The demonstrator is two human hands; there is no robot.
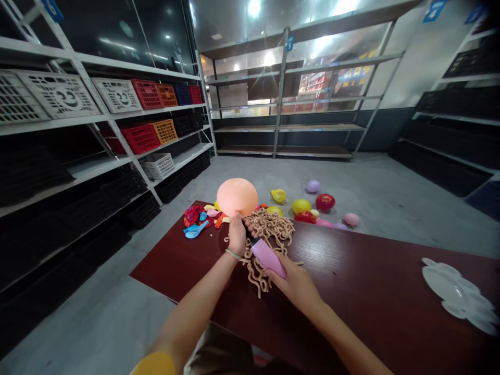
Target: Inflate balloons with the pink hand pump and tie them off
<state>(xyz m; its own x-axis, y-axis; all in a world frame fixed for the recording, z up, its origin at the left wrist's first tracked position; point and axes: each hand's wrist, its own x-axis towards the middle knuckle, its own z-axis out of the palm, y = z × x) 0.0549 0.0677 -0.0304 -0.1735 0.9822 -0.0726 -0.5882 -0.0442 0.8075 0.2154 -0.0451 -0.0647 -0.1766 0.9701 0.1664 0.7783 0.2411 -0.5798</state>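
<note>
An inflated peach balloon [237,197] stands at the far edge of the dark red table. My left hand [237,235] is closed round the balloon's neck, where the black tip of a pump meets it. The fingers of my right hand [291,278] are wrapped round the pump's pink body [269,258], which slants down to the right. Under and beside the pump lies a tangled heap of beige, cord-like strands [275,226]. Left of the balloon are several flat balloons, among them a blue one [196,229] and red ones [192,214].
White trays [455,289] lie at the right of the table [363,281]. Several inflated balloons, including a red one [325,202] and a purple one [313,186], rest on the floor beyond. Shelving with crates [142,139] lines the left; metal racks [278,104] stand behind.
</note>
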